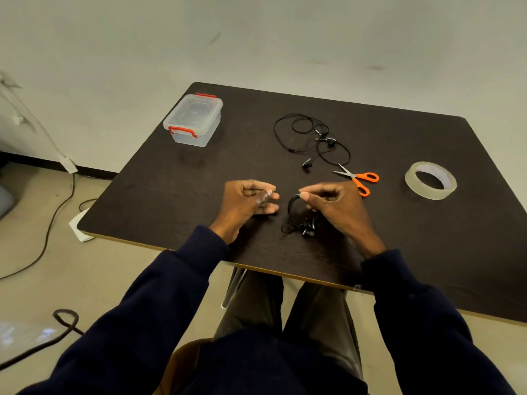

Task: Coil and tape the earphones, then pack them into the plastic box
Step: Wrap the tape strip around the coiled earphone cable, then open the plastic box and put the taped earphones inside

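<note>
My right hand (332, 205) pinches the top of a coiled black earphone bundle (299, 216), whose buds hang down onto the dark table (171, 189). A short strip of clear tape (265, 196) clings to the fingers of my left hand (248, 201), just left of the coil and apart from it. Further back lies a second pair of black earphones (310, 138), loose and uncoiled. The clear plastic box (194, 119) with red latches stands shut at the table's far left corner.
Orange-handled scissors (359, 178) lie right of my right hand. A roll of clear tape (430, 180) sits further right. Cables run over the floor to the left. My legs and a chair are under the table's near edge.
</note>
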### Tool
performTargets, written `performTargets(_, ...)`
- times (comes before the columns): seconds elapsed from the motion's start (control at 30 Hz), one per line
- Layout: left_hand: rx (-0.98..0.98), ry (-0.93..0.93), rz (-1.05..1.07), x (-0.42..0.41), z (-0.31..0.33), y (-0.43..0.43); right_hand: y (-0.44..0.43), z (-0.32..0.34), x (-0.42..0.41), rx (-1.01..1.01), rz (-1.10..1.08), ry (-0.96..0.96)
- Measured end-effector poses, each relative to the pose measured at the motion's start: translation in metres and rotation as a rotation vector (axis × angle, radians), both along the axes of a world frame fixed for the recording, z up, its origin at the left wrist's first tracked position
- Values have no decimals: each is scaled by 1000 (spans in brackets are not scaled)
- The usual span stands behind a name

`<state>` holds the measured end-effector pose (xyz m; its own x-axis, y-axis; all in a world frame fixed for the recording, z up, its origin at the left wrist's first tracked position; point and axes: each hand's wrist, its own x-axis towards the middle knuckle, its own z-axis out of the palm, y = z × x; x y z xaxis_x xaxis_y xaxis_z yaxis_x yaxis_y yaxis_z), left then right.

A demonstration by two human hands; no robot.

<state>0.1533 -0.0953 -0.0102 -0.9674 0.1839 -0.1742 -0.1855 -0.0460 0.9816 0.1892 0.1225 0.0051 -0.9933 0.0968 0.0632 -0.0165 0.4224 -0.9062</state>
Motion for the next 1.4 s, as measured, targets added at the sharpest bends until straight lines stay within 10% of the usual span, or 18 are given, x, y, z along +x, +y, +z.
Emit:
performTargets(0.23,-39,72,265,-31,4,-27,-4,1,-9,-176,-82,14)
performTargets(0.67,-165,234,151,-55,3,-47,-51,0,-72,-202,-36,-16)
performTargets(1.0,-539,226,762,-106,-8,-93,-88,4,-127,-185,25,-11)
performTargets(1.4,-670,396,722,-166,-20,-99,-86,7,-148,-187,57,-9)
